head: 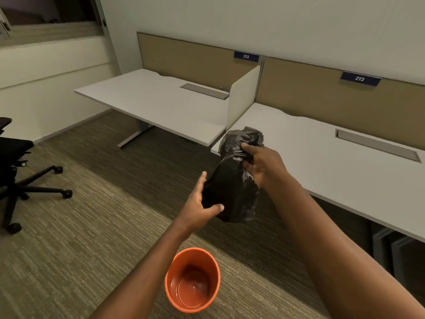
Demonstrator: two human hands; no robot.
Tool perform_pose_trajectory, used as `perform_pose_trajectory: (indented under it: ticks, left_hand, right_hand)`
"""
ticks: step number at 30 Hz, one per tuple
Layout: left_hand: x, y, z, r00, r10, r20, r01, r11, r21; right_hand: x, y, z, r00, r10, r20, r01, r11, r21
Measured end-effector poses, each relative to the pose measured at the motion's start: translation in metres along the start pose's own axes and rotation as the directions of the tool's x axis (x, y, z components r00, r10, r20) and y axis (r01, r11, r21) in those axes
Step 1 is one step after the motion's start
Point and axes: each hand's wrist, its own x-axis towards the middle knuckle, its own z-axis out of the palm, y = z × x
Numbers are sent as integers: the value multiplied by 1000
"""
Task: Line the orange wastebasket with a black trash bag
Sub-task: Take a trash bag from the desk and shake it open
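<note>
1. The orange wastebasket [192, 280] stands upright on the carpet [69, 261], nearest the camera, between the two forearms. Its inside is bare: nothing lies in it and no liner covers its rim.
2. The black trash bag [232, 187] is held in the air above and beyond the wastebasket, well apart from it. It is crumpled into a loose bundle, bunched at the top and fuller below.
3. The right hand [259, 166] grips the bag near its gathered top; its fingers [247, 147] are clenched into the plastic.
4. The left hand [199, 204] is spread wide against the bag's lower left side, thumb under the bundle and fingers along its flank, cupping rather than squeezing it.
5. Behind the bag, a white counter [322, 162] runs to the right, with a grey slot cover set in its top and a sign reading 213 [359, 78] on the tan panel behind it.
6. A second counter [149, 100] stands to the left, past a white divider [243, 97], under a sign reading 212 [246, 56].
7. A black office chair [16, 162] stands on the carpet at the left edge.
</note>
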Motion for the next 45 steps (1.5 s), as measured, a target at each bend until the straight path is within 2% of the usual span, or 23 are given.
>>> perform_pose_trajectory:
  ticks: [2,4,5,6,7,8,9,10,13,15,17,20,23,29,34,37,40,41,42,43,44,45]
  left_hand:
    - [4,12,4,998,7,67,-5,1000,-26]
    - [8,24,7,1000,-17,-2,16,993,-117]
    - [9,27,7,998,-48,-38,39,979,-200]
    - [11,32,6,994,-86,-69,63,956,-285]
    - [12,36,3,988,-126,-87,86,927,-364]
    - [14,39,0,983,-161,-91,105,892,-440]
    - [16,40,-4,979,-185,-88,116,854,-506]
    - [17,42,-7,976,-201,-88,120,825,-552]
    - [20,45,-12,961,-245,-127,117,779,-616]
    - [22,47,-13,941,-287,-181,106,755,-647]
    - [24,47,-16,928,-298,-224,83,750,-656]
    - [21,47,-25,928,-297,-225,94,770,-631]
    - [17,44,-34,930,-283,-232,92,794,-601]
    - [10,31,-47,850,-404,-338,131,784,-607]
    - [2,16,-56,790,-478,-384,165,769,-617]
    - [-5,6,-61,755,-495,-430,171,782,-599]
    - [-13,0,-66,713,-477,-515,194,839,-509]
    - [-15,-2,-67,691,-431,-580,203,886,-417]
    - [-17,-2,-67,662,-337,-669,223,941,-254]
    - [-18,-1,-66,633,-181,-753,237,971,-34]
    - [-20,4,-65,616,20,-787,209,960,188]
    - [-20,12,-63,622,209,-754,133,921,365]
  right_hand:
    - [-1,-10,4,1000,18,19,-19,997,79]
    - [-2,-15,5,999,-41,25,40,999,29]
    - [-1,-17,3,993,-116,3,116,985,-131]
    - [-1,-16,-1,972,-233,-24,208,907,-366]
    - [-4,-14,-7,926,-377,-9,307,769,-560]
    - [-10,-9,-12,881,-469,62,389,642,-661]
    - [-17,-3,-18,871,-464,163,436,573,-694]
    - [-25,7,-23,881,-386,274,456,540,-707]
    - [-42,41,-36,858,-73,508,486,437,-757]
    - [-44,58,-40,853,5,522,492,327,-807]
    - [-41,68,-40,871,-6,490,472,285,-834]
    - [-40,65,-44,882,-68,466,458,356,-815]
    - [-39,52,-48,899,-95,427,415,495,-763]
    - [-27,37,-50,932,-73,355,294,725,-623]
    - [-16,33,-50,990,-62,129,103,934,-343]
    - [-11,32,-54,1000,-11,1,11,986,-166]
    - [-8,32,-58,997,2,-71,-12,992,-128]
    - [-8,32,-57,997,-4,-80,-7,991,-133]
    - [-8,32,-57,996,-14,-86,2,990,-141]
    - [-8,32,-55,996,-25,-90,11,989,-146]
    - [-9,31,-52,996,-32,-89,19,989,-149]
    - [-11,31,-49,996,-34,-78,22,989,-149]
